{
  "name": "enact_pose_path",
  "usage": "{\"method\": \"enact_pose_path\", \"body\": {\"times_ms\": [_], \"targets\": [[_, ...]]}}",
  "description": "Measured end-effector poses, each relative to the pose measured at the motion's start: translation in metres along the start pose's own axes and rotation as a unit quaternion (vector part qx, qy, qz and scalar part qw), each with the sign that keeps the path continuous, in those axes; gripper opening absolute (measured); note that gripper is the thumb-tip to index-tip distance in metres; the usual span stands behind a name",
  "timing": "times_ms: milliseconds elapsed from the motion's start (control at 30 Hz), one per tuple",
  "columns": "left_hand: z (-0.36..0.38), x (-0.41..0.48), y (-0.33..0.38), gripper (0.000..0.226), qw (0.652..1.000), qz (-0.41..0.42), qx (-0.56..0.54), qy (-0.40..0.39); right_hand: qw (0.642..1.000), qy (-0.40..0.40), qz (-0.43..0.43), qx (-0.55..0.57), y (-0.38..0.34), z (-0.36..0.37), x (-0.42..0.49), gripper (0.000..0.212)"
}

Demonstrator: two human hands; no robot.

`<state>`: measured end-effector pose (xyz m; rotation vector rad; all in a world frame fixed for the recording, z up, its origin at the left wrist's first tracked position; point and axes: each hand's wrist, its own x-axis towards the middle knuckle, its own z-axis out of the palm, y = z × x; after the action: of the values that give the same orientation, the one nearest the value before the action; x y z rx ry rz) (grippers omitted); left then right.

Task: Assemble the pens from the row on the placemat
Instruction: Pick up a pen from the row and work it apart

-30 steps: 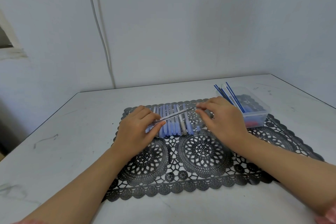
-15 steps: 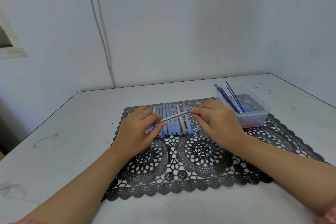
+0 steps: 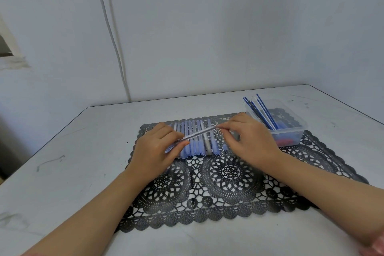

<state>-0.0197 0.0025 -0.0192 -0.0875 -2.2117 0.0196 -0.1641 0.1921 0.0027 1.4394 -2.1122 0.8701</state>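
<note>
A row of light blue pen barrels (image 3: 196, 141) lies side by side on the far part of a black lace placemat (image 3: 228, 174). One slim clear pen (image 3: 199, 134) is held slanted just above the row. My left hand (image 3: 155, 149) grips its lower left end between thumb and fingers. My right hand (image 3: 249, 139) pinches its upper right tip. A small loose blue piece (image 3: 225, 147) lies on the mat beside the row, partly under my right hand.
A clear plastic box (image 3: 288, 133) stands on the mat's far right corner, holding several blue refills (image 3: 261, 112) that stick out and some red and blue small parts. The white table (image 3: 72, 162) meets the wall behind, where a cable (image 3: 112, 37) runs down.
My right hand slid left along the pen toward the row, then eased back to its tip. My left hand stayed in place holding the pen.
</note>
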Motion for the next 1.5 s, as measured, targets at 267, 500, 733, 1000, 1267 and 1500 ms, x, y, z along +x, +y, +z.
{"method": "enact_pose_path", "body": {"times_ms": [267,500,733,1000,1267,1500], "targets": [[-0.0005,0.0001,-0.0023,0.026,1.000,-0.011,0.002,-0.005,0.984,-0.170,0.054,-0.028,0.0080,0.0028,0.0022,0.029],[0.0005,-0.0004,-0.0035,0.026,1.000,-0.015,0.003,-0.008,0.977,-0.210,0.044,-0.025,0.0063,0.0017,0.0017,0.024],[0.0010,-0.0001,-0.0039,0.028,1.000,-0.014,0.001,-0.008,0.984,-0.160,0.066,0.049,0.0023,-0.0001,0.0053,0.018],[0.0014,-0.0013,-0.0040,0.027,1.000,-0.014,0.005,-0.008,0.982,-0.049,0.117,0.140,0.0022,-0.0010,0.0042,0.019],[0.0020,-0.0012,-0.0036,0.028,1.000,-0.010,0.009,-0.011,0.959,-0.016,0.146,0.243,0.0059,0.0055,0.0017,0.020],[0.0007,-0.0003,-0.0016,0.029,1.000,-0.002,0.011,-0.014,0.951,-0.020,0.136,0.276,0.0050,0.0061,0.0002,0.022]]}}
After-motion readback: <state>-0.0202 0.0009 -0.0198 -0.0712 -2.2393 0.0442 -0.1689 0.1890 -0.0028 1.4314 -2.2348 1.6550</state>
